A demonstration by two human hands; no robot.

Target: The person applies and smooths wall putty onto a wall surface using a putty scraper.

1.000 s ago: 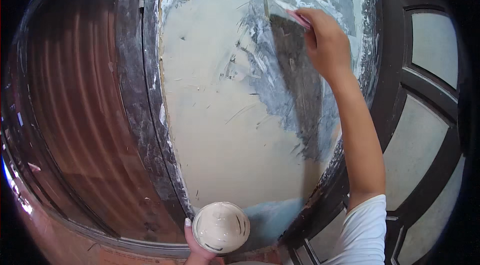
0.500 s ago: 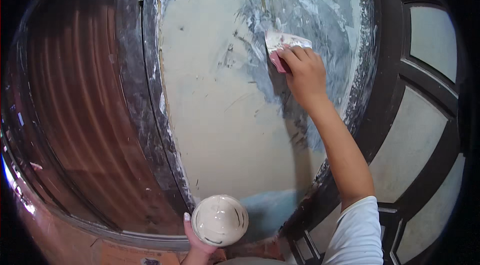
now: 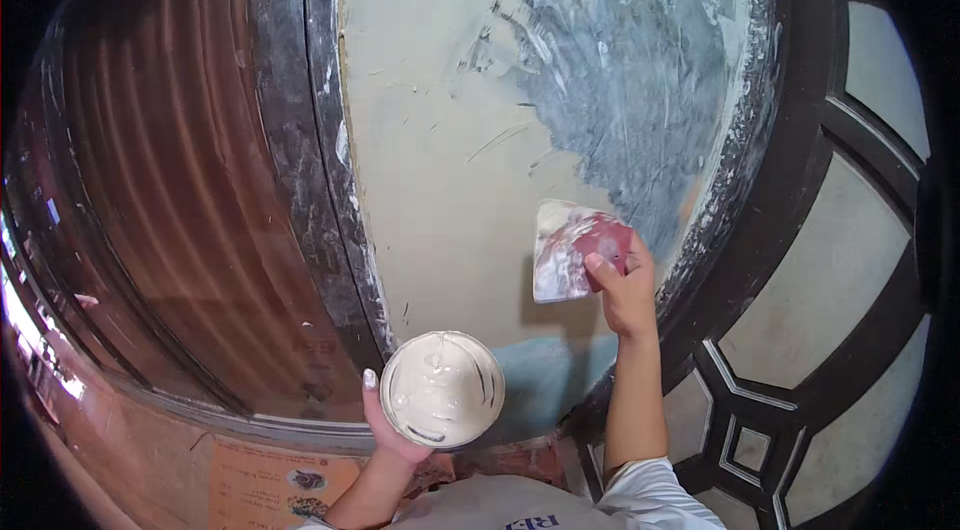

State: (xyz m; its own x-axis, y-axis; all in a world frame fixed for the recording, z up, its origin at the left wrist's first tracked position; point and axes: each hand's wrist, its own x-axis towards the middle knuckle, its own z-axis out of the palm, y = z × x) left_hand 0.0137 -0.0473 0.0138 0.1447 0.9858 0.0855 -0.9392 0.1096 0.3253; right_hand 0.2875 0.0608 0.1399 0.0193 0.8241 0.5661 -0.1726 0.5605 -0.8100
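My left hand (image 3: 382, 420) grips a round container of smooth cream putty (image 3: 436, 385) at the lower middle. My right hand (image 3: 625, 285) holds a red flexible spreader (image 3: 570, 245), smeared with white putty, above and to the right of the container. Behind both is an upright panel (image 3: 440, 160): cream putty covers much of its left and middle, while its upper right is streaked grey and white. A pale blue strip shows near its bottom.
A dark, putty-spattered frame (image 3: 290, 90) borders the panel, with a brown glazed panel (image 3: 160, 150) to its left. A dark door (image 3: 800, 270) with pale inset panes stands at the right. An orange printed sheet (image 3: 250, 480) lies at the bottom left.
My right hand has come down from high on the panel toward its lower middle, turning the spreader face up. The container in my left hand now sits slightly higher in view.
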